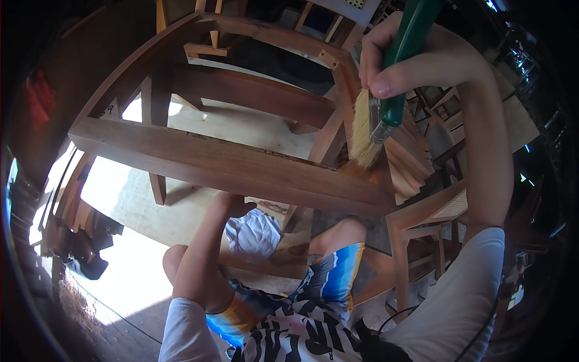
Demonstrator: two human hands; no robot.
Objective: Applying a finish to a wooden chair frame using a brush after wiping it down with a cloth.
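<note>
My right hand [416,72] grips the green handle of a paintbrush [395,96], its pale bristles down in the right corner of a wooden furniture frame [235,157], beside an orange-brown damp-looking patch. The frame stands raised before me on a pale board [247,120], with a long front rail and inner crosspieces. My left hand [232,205] is at the underside of the front rail, its fingers partly hidden there, so I cannot tell whether it grips. Just below it lies a crumpled white cloth [252,235].
Wooden chair frames [431,223] and stacked curved pieces [410,169] crowd the right. More wooden pieces [84,217] lie at the left in bright light, near a red item [39,96]. My bent knees are below the work.
</note>
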